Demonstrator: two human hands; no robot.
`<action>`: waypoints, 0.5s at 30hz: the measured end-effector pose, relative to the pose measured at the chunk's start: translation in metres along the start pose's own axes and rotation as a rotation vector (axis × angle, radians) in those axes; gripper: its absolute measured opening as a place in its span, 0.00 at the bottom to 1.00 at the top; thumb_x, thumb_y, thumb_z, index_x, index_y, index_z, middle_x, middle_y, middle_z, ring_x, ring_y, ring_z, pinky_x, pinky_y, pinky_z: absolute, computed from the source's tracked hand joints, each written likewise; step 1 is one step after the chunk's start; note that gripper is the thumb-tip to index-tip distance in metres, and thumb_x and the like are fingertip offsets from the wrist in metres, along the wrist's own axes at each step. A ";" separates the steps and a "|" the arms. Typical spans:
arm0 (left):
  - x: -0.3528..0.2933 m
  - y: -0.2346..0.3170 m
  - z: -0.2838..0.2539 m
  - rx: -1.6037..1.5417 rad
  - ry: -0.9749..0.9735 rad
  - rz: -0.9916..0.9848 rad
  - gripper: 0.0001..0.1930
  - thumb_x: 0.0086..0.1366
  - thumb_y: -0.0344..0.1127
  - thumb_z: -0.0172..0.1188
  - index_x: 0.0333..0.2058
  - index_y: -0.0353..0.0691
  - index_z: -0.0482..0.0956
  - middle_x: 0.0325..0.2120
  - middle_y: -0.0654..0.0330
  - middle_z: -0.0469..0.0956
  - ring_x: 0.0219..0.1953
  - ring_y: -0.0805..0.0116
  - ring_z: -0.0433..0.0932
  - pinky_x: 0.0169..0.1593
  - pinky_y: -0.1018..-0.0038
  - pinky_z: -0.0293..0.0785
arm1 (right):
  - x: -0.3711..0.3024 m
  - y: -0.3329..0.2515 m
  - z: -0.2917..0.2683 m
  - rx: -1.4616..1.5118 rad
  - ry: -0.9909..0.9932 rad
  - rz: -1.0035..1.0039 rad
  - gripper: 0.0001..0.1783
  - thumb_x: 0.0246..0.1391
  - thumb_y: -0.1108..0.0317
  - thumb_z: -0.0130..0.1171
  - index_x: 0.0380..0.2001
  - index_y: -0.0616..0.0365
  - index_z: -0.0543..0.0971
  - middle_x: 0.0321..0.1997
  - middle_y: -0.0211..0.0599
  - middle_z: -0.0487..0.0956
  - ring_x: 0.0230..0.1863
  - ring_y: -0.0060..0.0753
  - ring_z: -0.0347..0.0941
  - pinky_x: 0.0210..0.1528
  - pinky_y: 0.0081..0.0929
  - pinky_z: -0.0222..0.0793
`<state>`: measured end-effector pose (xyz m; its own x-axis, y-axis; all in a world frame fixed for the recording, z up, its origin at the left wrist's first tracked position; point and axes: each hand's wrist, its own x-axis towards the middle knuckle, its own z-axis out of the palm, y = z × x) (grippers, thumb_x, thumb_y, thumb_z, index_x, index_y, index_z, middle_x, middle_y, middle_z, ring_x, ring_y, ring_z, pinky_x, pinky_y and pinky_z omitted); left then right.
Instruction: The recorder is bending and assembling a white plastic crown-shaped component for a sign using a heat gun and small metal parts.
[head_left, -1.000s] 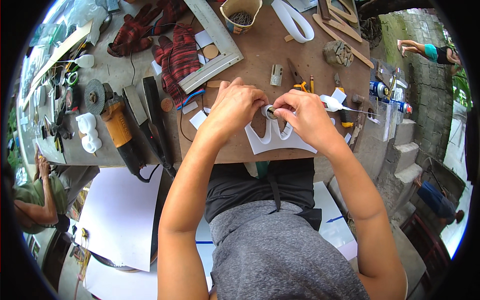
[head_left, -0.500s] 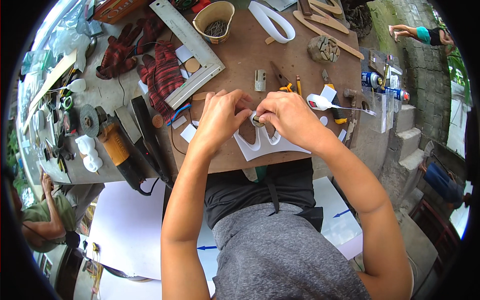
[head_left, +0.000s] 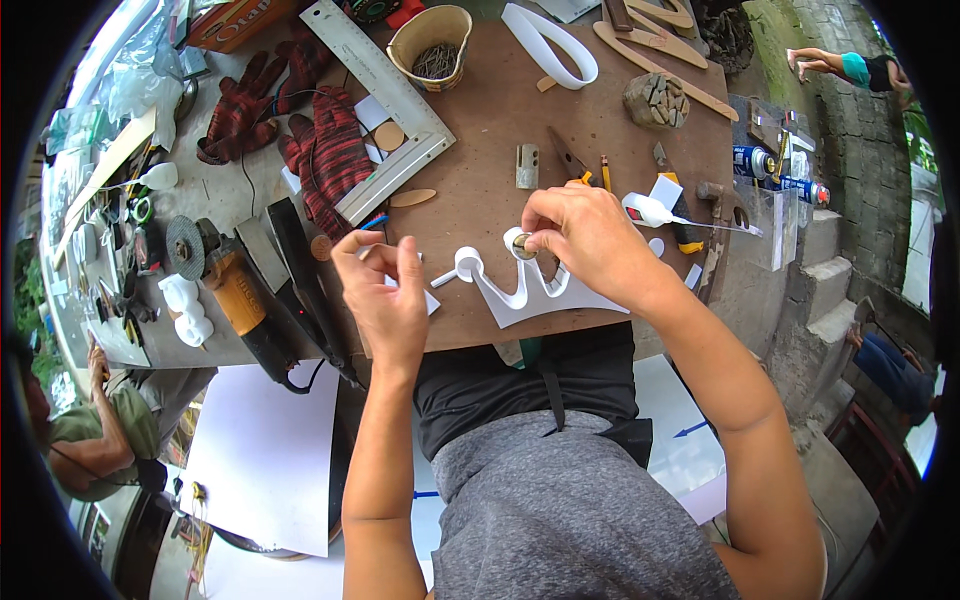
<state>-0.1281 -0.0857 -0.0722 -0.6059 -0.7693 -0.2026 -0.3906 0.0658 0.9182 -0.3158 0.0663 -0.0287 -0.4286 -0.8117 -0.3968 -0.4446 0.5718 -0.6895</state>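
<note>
A white piece with curved, curling strips [head_left: 515,305] lies near the table's front edge. Its left curl [head_left: 467,262] stands free. Inside its upper right curl sits a small round brownish plug [head_left: 521,247], pinched by the thumb and fingers of my right hand [head_left: 590,240]. My left hand [head_left: 385,300] is apart from the work, over the table to its left, with thumb and fingers spread and nothing visible in them. A thin white strip [head_left: 444,278] lies between that hand and the left curl.
Beyond my hands lie a short grey metal tube [head_left: 526,166], pliers [head_left: 568,155], a pencil [head_left: 605,172], a white glue bottle [head_left: 648,209] and a yellow-black cutter [head_left: 686,235]. To the left are a metal square [head_left: 400,170], red-black gloves [head_left: 325,150] and an angle grinder [head_left: 230,290].
My left hand has let go of the white curl and moved left and down, uncovering it. My right hand still pinches the plug in the upper right curl.
</note>
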 end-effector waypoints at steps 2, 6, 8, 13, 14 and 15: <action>-0.003 0.004 0.010 -0.032 -0.028 0.029 0.17 0.70 0.25 0.59 0.51 0.35 0.62 0.26 0.62 0.74 0.30 0.78 0.73 0.37 0.81 0.66 | -0.003 0.001 0.002 0.022 0.030 -0.002 0.09 0.50 0.70 0.67 0.32 0.62 0.78 0.33 0.44 0.82 0.42 0.48 0.76 0.47 0.43 0.70; 0.002 -0.004 0.023 -0.004 0.004 0.210 0.18 0.69 0.22 0.57 0.54 0.34 0.62 0.29 0.59 0.75 0.35 0.75 0.73 0.40 0.78 0.67 | -0.009 0.009 0.001 0.153 0.108 0.004 0.11 0.54 0.70 0.66 0.36 0.62 0.76 0.32 0.45 0.81 0.39 0.49 0.77 0.43 0.42 0.71; 0.003 -0.018 0.025 0.026 -0.005 0.224 0.18 0.69 0.22 0.56 0.54 0.35 0.63 0.30 0.59 0.74 0.34 0.75 0.73 0.40 0.78 0.67 | -0.014 0.012 -0.001 0.221 0.172 0.025 0.10 0.55 0.71 0.65 0.37 0.62 0.76 0.32 0.45 0.81 0.38 0.49 0.78 0.41 0.41 0.72; -0.004 -0.023 0.028 -0.067 -0.050 0.145 0.17 0.70 0.23 0.55 0.55 0.37 0.64 0.35 0.59 0.74 0.35 0.77 0.70 0.39 0.78 0.67 | -0.030 0.018 -0.010 0.340 0.387 0.068 0.07 0.58 0.74 0.61 0.38 0.64 0.76 0.35 0.48 0.82 0.37 0.51 0.80 0.40 0.39 0.74; -0.007 -0.014 0.027 -0.112 -0.064 0.048 0.18 0.69 0.22 0.56 0.54 0.37 0.63 0.35 0.59 0.72 0.39 0.72 0.71 0.45 0.75 0.68 | -0.034 0.017 -0.011 0.298 0.372 0.078 0.05 0.62 0.76 0.59 0.40 0.65 0.78 0.34 0.44 0.82 0.36 0.39 0.82 0.41 0.31 0.75; -0.007 -0.008 0.029 -0.109 -0.079 0.051 0.18 0.69 0.22 0.56 0.54 0.37 0.63 0.35 0.59 0.72 0.39 0.72 0.71 0.45 0.75 0.68 | -0.037 0.021 -0.008 0.304 0.383 0.088 0.05 0.62 0.76 0.59 0.40 0.65 0.78 0.34 0.44 0.82 0.36 0.39 0.82 0.41 0.31 0.75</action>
<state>-0.1407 -0.0623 -0.0882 -0.6778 -0.7137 -0.1768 -0.2830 0.0314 0.9586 -0.3151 0.1091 -0.0236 -0.7378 -0.6273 -0.2494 -0.1688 0.5291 -0.8316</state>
